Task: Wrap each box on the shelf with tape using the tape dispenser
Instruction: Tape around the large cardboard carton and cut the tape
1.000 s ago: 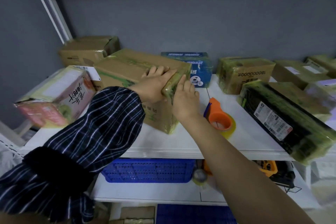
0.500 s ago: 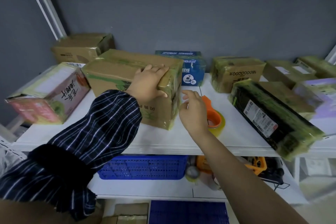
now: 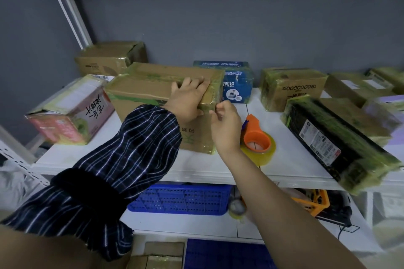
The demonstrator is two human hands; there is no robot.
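Left hand: the left hand lies over the top front edge of the cardboard box, near its right end. The fingers are straight and spread flat on the top, and the thumb points down the front face.
Left arm: it reaches in from 7 o'clock, covered by a dark plaid sleeve with the wrist bare.
Right hand: the right hand is raised at the box's right front corner, with its back towards the camera. The fingers are curled in, narrow, and the fingertips sit just beside the left thumb. I cannot tell whether they pinch anything.
Right arm: it is bare and comes up from 5 o'clock.
Cardboard box: it stands on the white shelf, in the middle. Shiny tape already covers its right end.
Tape dispenser: the orange tape dispenser holds a clear yellowish roll. It lies on the shelf at 3 o'clock of the box, just beyond the right hand, and neither hand touches it.
Other boxes: a pink box is at 9 o'clock. A blue box is at 1 o'clock. A long black parcel is at 4 o'clock, and it overhangs the shelf edge.
Below: a blue basket sits on the lower shelf at 6 o'clock.
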